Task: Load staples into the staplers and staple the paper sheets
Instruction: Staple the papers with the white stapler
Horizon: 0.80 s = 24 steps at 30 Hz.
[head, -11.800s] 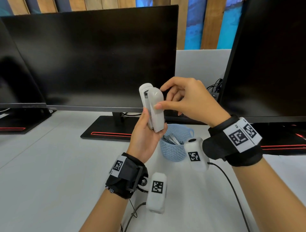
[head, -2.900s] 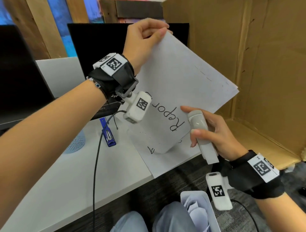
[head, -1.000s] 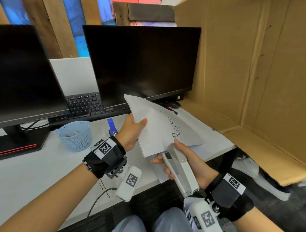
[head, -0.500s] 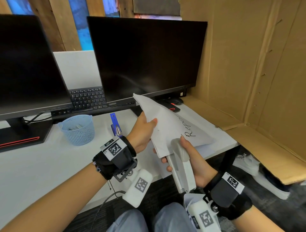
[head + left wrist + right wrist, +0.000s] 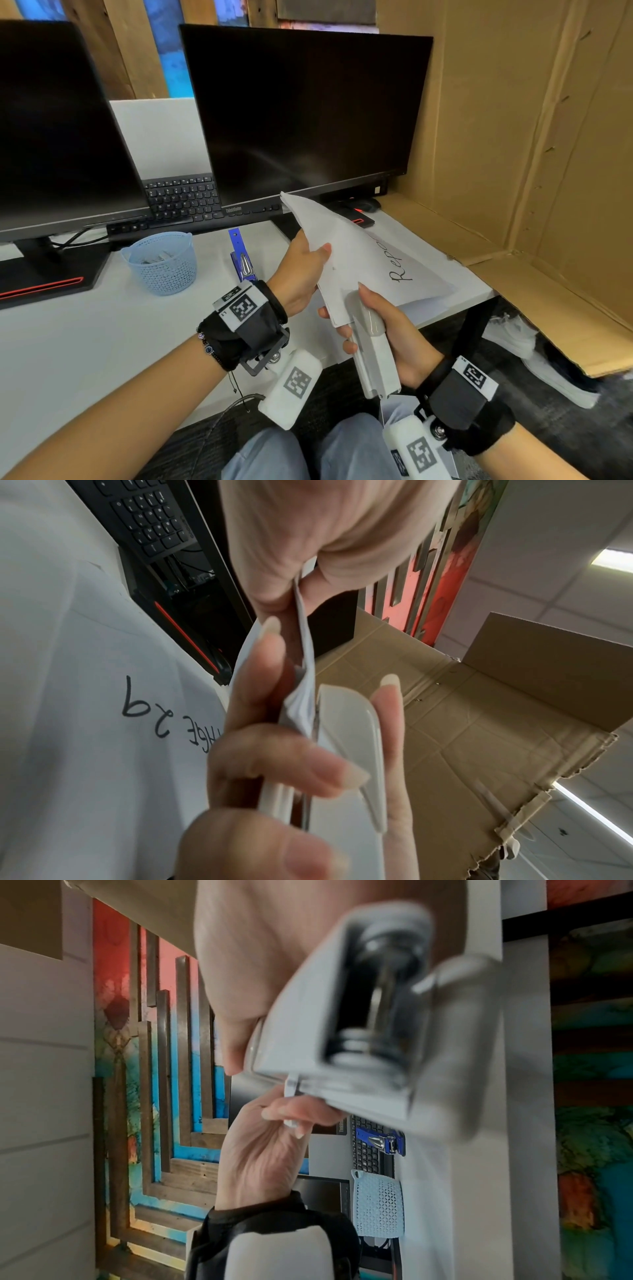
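Desk [image 5: 85, 342]: 2 staplers; R hand [image 5: 394, 329] grips white stapler [image 5: 373, 356], L hand [image 5: 301, 274] pinches sheets [image 5: 356, 260]

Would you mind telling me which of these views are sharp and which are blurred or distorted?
Head view: sharp, evenly lit, wide-angle bending at the edges, faint glare on the monitor. Left wrist view: paper sheets crisp, nearest fingers soft. Right wrist view: white stapler smeared and out of focus, background wall sharp.
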Tool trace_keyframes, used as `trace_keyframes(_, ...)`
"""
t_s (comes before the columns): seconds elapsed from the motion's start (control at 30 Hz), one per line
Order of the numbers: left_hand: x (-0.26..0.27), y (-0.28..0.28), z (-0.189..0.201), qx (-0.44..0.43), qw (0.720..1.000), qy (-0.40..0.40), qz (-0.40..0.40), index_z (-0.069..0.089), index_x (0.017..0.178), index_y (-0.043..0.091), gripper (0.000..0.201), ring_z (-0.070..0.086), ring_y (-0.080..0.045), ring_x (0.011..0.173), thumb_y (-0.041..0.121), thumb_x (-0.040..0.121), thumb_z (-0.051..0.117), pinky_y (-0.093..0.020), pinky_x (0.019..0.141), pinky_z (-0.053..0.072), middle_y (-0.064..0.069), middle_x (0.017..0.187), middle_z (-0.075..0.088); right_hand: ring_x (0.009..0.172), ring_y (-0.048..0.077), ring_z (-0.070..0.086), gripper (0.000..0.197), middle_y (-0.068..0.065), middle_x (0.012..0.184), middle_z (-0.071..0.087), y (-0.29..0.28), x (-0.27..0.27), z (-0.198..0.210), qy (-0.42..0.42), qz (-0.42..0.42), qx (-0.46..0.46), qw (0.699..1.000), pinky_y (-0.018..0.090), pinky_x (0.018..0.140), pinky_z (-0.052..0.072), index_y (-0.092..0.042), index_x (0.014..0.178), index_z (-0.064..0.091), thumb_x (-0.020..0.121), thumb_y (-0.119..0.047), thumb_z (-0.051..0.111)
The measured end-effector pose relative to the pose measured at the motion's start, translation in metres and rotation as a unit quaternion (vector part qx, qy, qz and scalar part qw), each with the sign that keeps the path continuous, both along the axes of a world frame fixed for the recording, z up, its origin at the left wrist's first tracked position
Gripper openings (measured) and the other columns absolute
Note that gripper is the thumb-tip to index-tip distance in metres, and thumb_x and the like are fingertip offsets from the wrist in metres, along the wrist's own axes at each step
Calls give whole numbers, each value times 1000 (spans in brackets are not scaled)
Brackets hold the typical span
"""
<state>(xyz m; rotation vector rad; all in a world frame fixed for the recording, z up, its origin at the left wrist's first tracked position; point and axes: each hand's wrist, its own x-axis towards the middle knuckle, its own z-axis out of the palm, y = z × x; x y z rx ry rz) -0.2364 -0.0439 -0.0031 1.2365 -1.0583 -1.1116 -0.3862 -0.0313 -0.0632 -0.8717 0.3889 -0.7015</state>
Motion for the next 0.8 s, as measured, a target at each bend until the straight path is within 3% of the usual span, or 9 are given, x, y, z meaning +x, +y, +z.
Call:
trace_keyframes(0.4, 3, 2, -2, 9, 1000, 6, -5, 38, 142, 18, 42, 56, -27, 120, 9, 101, 41, -48, 101, 47, -8, 133, 56, 60, 13, 54, 46, 18, 105, 66, 3, 4, 0, 12, -1, 1, 1000, 23, 53, 48, -11, 120, 64, 83, -38, 60)
trace_keyframes(0.63, 3, 6, -1, 7, 999, 18, -47, 49, 126, 19, 27, 61, -25, 110, 10, 102, 39, -41, 89, 53, -6, 120, 64, 60, 14, 55, 53, 18, 106, 65, -4, -1, 1, 15, -18, -5, 1000, 24, 54, 49, -9, 128, 58, 85, -40, 59)
trace_keyframes(0.8, 3, 5, 1, -14, 999, 9, -42, 47, 131, 16, 31, 61, -24, 109, 7, 102, 38, -38, 89, 53, -6, 122, 63, 66, 15, 56, 53, 17, 116, 64, -4, -5, 4, 17, 5, -12, 1000, 26, 60, 50, -13, 129, 60, 87, -45, 55)
